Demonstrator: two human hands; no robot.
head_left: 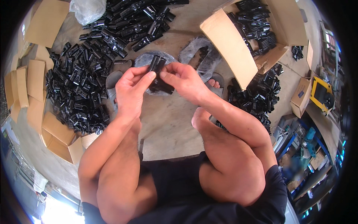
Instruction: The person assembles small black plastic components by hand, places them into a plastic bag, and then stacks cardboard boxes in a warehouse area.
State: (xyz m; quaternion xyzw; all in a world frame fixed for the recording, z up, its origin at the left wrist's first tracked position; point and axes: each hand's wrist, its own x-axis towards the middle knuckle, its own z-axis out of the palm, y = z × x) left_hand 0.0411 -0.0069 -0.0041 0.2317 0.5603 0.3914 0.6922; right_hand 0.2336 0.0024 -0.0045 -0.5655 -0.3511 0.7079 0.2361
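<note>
Between my two hands is a glossy black tubular fitting (pixel 157 63), tilted slightly, its open tube end facing away from me. My left hand (pixel 130 87) is closed on its left side, with the thumb laid along it. From the right, my right hand (pixel 184 81) pinches at the same fitting with thumb and bent forefinger. Just below the fingers another black tubular piece (pixel 162 86) shows over a clear plastic bag (pixel 143 59); whether it joins the held fitting I cannot tell.
Loose black fittings (pixel 78 86) lie heaped at the left, longer black tubes (pixel 128 22) at the back. An open cardboard box (pixel 233 48) of black parts stands at the back right, beside another heap (pixel 257 93). Flattened cartons (pixel 35 80) line the left; a yellow-framed object (pixel 321 95) is far right.
</note>
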